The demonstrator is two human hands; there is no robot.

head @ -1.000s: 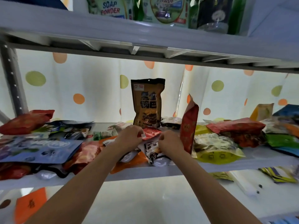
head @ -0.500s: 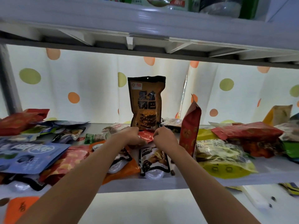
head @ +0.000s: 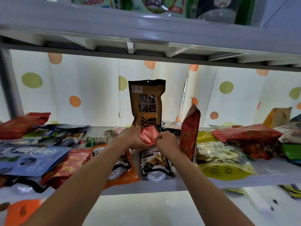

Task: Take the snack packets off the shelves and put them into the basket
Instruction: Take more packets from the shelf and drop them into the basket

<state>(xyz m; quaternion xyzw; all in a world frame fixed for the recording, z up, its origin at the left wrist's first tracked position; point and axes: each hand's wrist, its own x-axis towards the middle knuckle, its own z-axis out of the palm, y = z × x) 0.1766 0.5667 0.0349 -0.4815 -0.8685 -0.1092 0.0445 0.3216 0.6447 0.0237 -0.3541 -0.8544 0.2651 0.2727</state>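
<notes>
Both my hands reach onto the middle shelf (head: 162, 185) among many snack packets. Between them is a small red packet (head: 149, 136), lifted slightly above the shelf. My left hand (head: 131, 137) grips its left side, and my right hand (head: 167, 141) pinches its right edge. Behind it a tall brown packet (head: 146, 103) stands upright. Just below my hands a black-and-white packet (head: 154, 163) lies flat. No basket is in view.
A tall red packet (head: 189, 132) stands just right of my right hand. A yellow packet (head: 223, 163) and red packets (head: 246, 132) lie right; blue packet (head: 31, 160), red and orange ones lie left. The upper shelf (head: 146, 28) carries soap powder bags. A lower shelf shows below.
My hands have moved a little deeper onto the shelf and lifted the small red packet, which now shows plainly between them. The camera has tilted.
</notes>
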